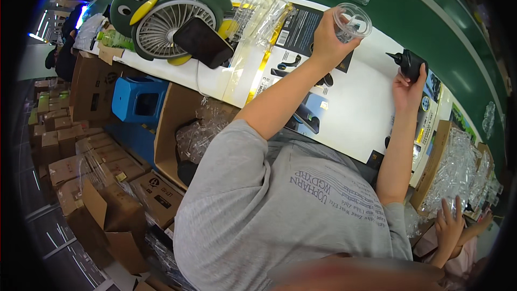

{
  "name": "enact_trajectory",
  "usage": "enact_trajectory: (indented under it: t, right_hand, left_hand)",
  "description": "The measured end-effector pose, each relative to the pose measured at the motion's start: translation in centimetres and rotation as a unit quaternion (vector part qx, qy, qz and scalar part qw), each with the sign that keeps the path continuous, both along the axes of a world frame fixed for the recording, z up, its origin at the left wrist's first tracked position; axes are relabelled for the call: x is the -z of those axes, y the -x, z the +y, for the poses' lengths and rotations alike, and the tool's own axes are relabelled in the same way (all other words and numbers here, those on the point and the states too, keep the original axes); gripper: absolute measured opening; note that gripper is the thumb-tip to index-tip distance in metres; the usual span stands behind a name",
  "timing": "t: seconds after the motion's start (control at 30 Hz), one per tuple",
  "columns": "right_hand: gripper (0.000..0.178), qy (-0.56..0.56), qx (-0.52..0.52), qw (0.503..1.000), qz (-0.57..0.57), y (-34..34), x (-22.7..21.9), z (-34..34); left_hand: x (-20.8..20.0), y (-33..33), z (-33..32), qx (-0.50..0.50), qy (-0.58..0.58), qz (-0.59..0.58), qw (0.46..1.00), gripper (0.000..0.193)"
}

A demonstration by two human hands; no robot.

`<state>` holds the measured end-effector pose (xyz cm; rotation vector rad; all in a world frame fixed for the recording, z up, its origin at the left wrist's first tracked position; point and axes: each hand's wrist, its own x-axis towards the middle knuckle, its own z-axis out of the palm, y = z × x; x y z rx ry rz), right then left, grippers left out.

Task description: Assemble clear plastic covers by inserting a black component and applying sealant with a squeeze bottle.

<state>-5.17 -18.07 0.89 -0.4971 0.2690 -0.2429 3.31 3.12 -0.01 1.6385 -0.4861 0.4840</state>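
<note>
evidently, a clear round cup [353, 20] is held in the left hand [327, 43], seen against the far edge of the white bench [361, 102], with the grip curled around its side. its mouth is turned up toward the camera, so its long axis is foreshortened. a black tool [413, 66] is held in the right hand [408, 90], nearer the bench's right end, with the grip wrapped around its lower body; its thin nozzle [395, 56] is pointed left, roughly along the far edge, toward the cup. the tool's lower end is covered by the fingers, and the base of the cup is partly hidden by the left hand. a white shape seen through the cup cannot be made out. the bench's near edge is partly blocked by the grey shirt [280, 215].
</note>
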Motion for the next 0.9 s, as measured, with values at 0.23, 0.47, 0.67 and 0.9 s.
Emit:
enact_trajectory:
  t: [0.23,0.47,0.67,0.9]
  right_hand:
    - [0.023,0.008,0.008,1.000,-0.007,0.2,-0.2,0.2]
    - [0.022,-0.008,-0.008,1.000,-0.022,0.4,-0.7,0.8]
    - [0.020,-0.014,0.017,1.000,0.006,0.5,-1.4,1.3]
    - [0.019,-0.011,0.022,0.999,0.024,0.4,-1.3,1.3]
  left_hand:
    - [-0.4,0.5,0.2,-0.004,0.020,0.017,1.000,0.061]
    - [-0.5,0.5,0.3,-0.013,0.011,0.005,1.000,0.059]
    - [-0.5,0.4,0.3,-0.002,0.017,0.009,1.000,0.058]
    - [-0.1,0.0,0.2,-0.010,0.018,-0.004,1.000,0.059]
